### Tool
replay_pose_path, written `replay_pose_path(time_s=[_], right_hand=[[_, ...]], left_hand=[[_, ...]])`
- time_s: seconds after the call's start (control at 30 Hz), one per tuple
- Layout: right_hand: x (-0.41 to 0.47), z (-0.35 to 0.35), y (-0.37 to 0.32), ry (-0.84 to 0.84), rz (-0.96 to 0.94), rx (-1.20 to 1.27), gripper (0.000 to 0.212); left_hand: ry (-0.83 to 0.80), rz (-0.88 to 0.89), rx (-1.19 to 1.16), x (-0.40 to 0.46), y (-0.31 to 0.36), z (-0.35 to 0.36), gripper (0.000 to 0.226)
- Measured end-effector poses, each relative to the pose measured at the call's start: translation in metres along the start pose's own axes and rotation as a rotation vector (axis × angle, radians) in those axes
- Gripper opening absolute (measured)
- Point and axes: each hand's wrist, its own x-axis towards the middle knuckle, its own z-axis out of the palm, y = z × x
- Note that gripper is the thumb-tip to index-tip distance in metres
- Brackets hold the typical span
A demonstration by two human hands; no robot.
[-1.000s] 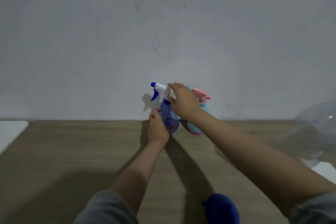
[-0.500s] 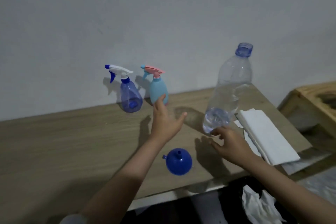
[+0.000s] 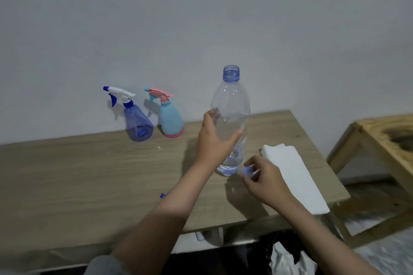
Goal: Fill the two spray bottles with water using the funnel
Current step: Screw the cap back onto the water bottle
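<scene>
Two spray bottles stand by the wall with their spray heads on: a clear blue one (image 3: 138, 123) and a light blue one with pink trim (image 3: 171, 120). To their right, a tall clear water bottle (image 3: 232, 100) stands uncapped, with a little water at the bottom. My left hand (image 3: 212, 140) grips its middle. Beside the bottle's base, my right hand (image 3: 266, 181) pinches a small blue cap (image 3: 247, 171). My left forearm hides almost all of the blue funnel (image 3: 163, 195); only a small tip shows.
A folded white cloth (image 3: 295, 174) lies at the right end of the wooden table (image 3: 78, 174). A wooden stool (image 3: 384, 140) stands to the right of the table. Crumpled white material (image 3: 290, 261) lies below the table's front edge.
My left hand moved right from the light blue spray bottle and took hold of the water bottle. My right hand now pinches the cap by the bottle's base. The funnel went under my forearm.
</scene>
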Motion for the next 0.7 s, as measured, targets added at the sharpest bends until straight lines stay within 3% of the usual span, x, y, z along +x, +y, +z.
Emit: replay_pose_path(time_s=[0.1, 0.2, 0.33, 0.7], right_hand=[[0.021, -0.051, -0.045, 0.272, -0.073, 0.447, 0.024], [0.044, -0.086, -0.092, 0.400, -0.298, 0.736, 0.026], [0.079, -0.094, -0.123, 0.377, -0.486, 0.775, 0.021], [0.111, -0.067, -0.123, 0.229, -0.516, 0.710, 0.010]], left_hand=[[0.035, 0.001, -0.018, -0.002, -0.006, 0.002, 0.069], [0.027, -0.021, -0.053, -0.002, -0.006, 0.002, 0.067], [0.002, -0.058, -0.060, -0.003, -0.003, -0.001, 0.071], [-0.002, -0.050, 0.044, -0.004, -0.002, -0.005, 0.065]])
